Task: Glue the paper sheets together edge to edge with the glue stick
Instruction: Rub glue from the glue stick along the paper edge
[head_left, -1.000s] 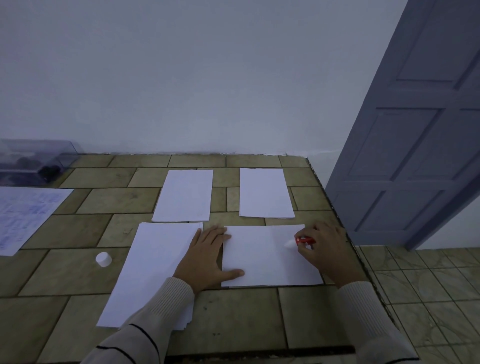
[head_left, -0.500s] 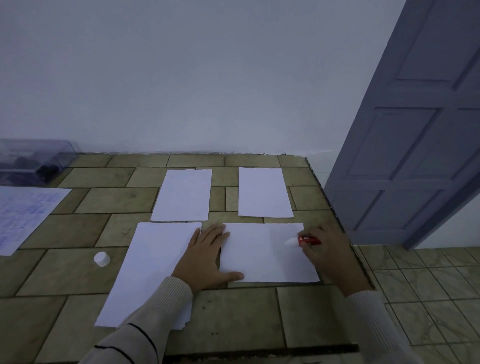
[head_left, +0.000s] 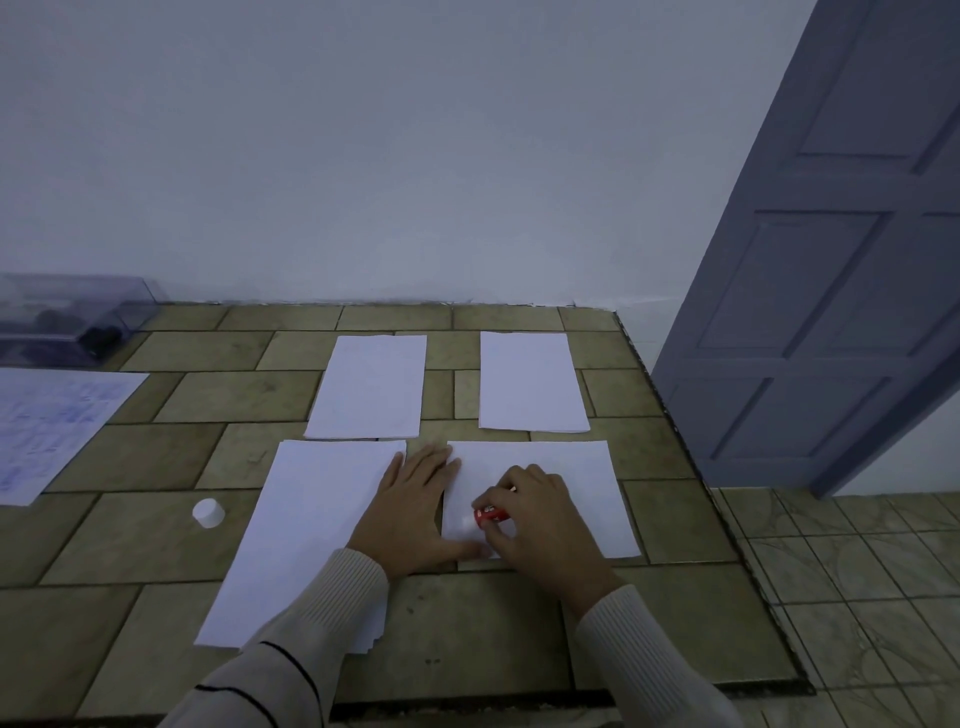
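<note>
My right hand (head_left: 540, 519) grips a red glue stick (head_left: 488, 515) with its white tip down on the left edge of the near-right white sheet (head_left: 582, 483). My left hand (head_left: 415, 509) lies flat with straight fingers, pressing that sheet's left edge and the gap beside it. To the left lies a stack of white sheets (head_left: 306, 530), its near part under my left sleeve. Two more white sheets lie farther back, one at the left (head_left: 371, 387) and one at the right (head_left: 530, 382). The glue stick's white cap (head_left: 209, 513) stands on the tiled counter, left of the stack.
The tiled counter (head_left: 156, 467) ends at a dark edge on the right, with a grey door (head_left: 831, 260) and tiled floor beyond. A printed sheet (head_left: 47, 426) lies at far left. A clear plastic box (head_left: 67, 317) sits by the wall at back left.
My right hand has moved the glue stick from the sheet's right side across to its left edge, close to my left hand. My left hand has stayed put.
</note>
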